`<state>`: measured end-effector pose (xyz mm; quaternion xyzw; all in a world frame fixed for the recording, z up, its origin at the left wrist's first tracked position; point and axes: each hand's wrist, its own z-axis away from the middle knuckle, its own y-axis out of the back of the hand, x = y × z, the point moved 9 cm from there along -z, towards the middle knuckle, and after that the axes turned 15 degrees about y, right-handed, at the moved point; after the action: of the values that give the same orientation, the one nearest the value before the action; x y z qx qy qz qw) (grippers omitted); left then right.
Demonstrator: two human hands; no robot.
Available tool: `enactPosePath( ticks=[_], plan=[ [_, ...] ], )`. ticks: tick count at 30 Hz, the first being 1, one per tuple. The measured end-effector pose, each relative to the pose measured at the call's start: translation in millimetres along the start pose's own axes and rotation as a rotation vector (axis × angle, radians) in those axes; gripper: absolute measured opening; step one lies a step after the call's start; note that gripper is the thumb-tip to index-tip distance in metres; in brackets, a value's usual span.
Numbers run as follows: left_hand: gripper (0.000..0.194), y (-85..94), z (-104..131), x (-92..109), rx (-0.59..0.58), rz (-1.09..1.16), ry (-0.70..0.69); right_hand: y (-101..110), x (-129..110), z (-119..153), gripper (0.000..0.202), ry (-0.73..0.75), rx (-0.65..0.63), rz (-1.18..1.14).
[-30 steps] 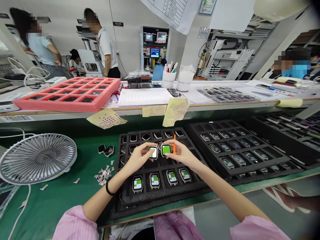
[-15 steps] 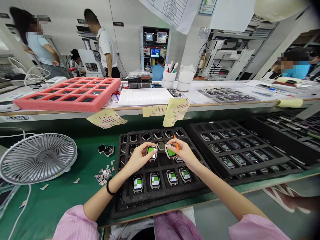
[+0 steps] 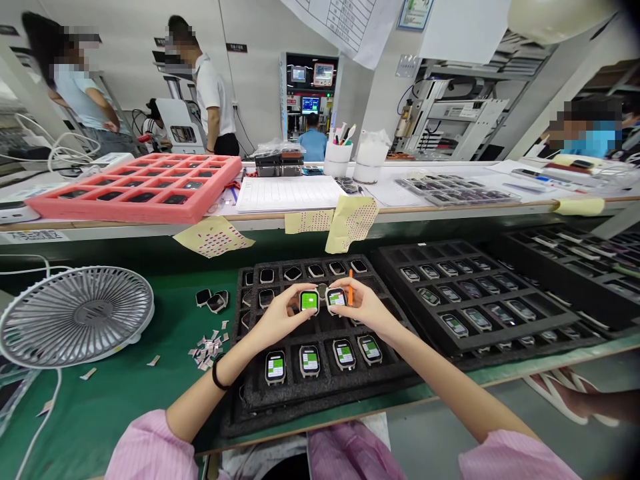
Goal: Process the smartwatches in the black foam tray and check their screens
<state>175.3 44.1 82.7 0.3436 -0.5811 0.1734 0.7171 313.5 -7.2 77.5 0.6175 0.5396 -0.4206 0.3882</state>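
Note:
My left hand (image 3: 284, 311) grips a smartwatch body (image 3: 309, 301) without a strap, its screen lit mostly green. A second smartwatch body (image 3: 336, 299), showing white and green blocks, is held in my right hand (image 3: 364, 305). An orange stick-like tool (image 3: 351, 288) also pokes up from the fingers of my right hand. Both watches face me side by side, slightly apart, above a black foam tray (image 3: 320, 390). In the tray's near row lie several watches with lit screens, such as this watch (image 3: 275, 367); those in the far row are dark.
A white fan (image 3: 77, 317) stands left on the green mat (image 3: 165, 400), near two loose dark watches (image 3: 219, 301) and scattered small tabs (image 3: 207, 350). More black watch trays (image 3: 465, 343) lie to the right. A shelf ahead bears a pink foam tray (image 3: 195, 212).
Both watches have been tilted up to face me more squarely. The left one now shows a fuller green screen, the right one white and green blocks.

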Motion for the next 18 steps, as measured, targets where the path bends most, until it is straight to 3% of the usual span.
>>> enactPosePath(
  ticks=[9,18],
  plan=[
    [0.052,-3.1,0.6,-2.0,-0.084,0.002,0.012,5.1,-8.7,1.9,0.029,-0.011,0.043,0.044],
    [0.042,3.9,1.5,5.1,0.067,-0.080,-0.041,2.3,-3.4,2.4,0.029,-0.043,0.047,-0.035]
  ],
)
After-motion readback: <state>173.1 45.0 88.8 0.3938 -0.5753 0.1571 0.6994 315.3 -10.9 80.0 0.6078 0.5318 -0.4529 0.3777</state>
